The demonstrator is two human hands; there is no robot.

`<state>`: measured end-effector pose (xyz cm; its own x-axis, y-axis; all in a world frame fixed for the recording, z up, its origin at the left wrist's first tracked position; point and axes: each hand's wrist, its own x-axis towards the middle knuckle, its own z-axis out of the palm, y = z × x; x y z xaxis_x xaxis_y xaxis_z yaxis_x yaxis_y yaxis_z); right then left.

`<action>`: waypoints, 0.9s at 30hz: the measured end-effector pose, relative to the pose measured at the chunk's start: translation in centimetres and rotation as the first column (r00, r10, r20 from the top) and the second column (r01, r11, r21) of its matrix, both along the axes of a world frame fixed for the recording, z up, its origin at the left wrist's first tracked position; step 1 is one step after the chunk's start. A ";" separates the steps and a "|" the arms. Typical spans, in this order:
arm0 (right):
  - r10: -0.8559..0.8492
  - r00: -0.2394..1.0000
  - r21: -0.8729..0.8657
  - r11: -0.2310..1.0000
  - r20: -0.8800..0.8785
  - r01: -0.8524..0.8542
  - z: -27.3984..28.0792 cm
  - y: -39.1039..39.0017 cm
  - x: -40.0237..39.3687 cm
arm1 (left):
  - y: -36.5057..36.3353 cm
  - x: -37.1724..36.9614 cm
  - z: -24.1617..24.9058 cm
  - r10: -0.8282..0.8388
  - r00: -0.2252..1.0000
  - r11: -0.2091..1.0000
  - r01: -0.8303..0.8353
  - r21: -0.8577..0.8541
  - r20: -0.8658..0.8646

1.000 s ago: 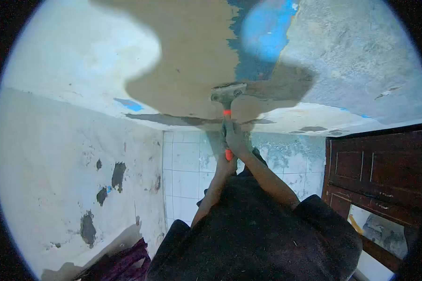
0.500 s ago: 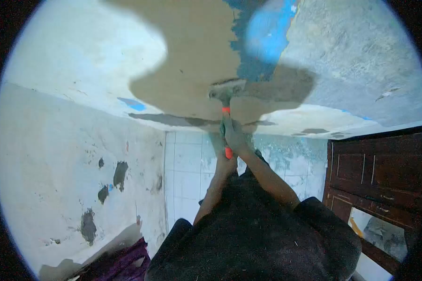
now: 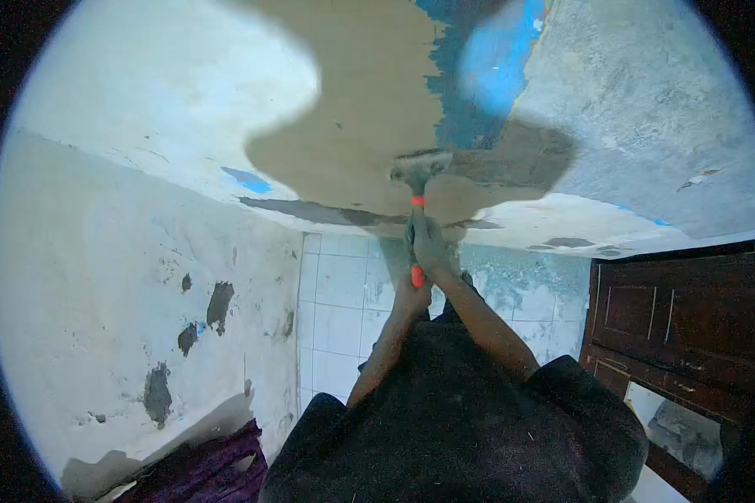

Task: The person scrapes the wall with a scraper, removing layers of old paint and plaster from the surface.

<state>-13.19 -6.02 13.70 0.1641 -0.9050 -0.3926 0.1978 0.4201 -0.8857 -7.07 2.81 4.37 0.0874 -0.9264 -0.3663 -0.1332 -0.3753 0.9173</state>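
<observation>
A wide-bladed scraper [image 3: 421, 170] with a dark handle and red-orange bands meets the patchy wall [image 3: 369, 92], its blade just below a strip of blue paint [image 3: 478, 84]. Both my hands are closed around its handle. My right hand [image 3: 432, 251] wraps the middle of the grip. Lower down, by the red butt end, my left hand [image 3: 412, 298] holds on, its fingers partly hidden. A shadow falls across the wall around the blade.
On the left, a side wall [image 3: 101, 277] shows dark grey patches. Dark wooden cabinets [image 3: 637, 318] stand at right. Pale tiles [image 3: 340, 277] lie below, and purple cloth [image 3: 201, 469] is at lower left.
The view has shifted slightly, moving the wall rightward in frame. The scraper blade sits a little lower against the wall, with both hands still on the handle.
</observation>
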 end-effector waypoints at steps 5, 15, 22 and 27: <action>-0.005 1.000 -0.145 0.989 -0.002 0.005 -0.9 -1.0 0.0 | -1.2 1.2 0.0 -0.119 0.993 0.989 0.116 0.095 0.028; -0.011 0.999 -0.189 0.982 0.034 0.017 3.6 -2.9 0.4 | -4.3 1.4 3.7 -0.103 0.994 0.987 0.107 -0.122 0.042; -0.080 0.997 -0.175 0.981 0.021 0.082 -0.9 -1.0 -0.3 | -2.8 1.0 -10.5 0.043 0.996 0.973 -0.059 -0.223 -0.075; -0.080 0.986 -0.169 0.980 0.145 0.104 5.1 -3.0 -0.9 | -5.3 0.8 3.5 -0.149 0.963 0.962 0.194 -0.192 0.226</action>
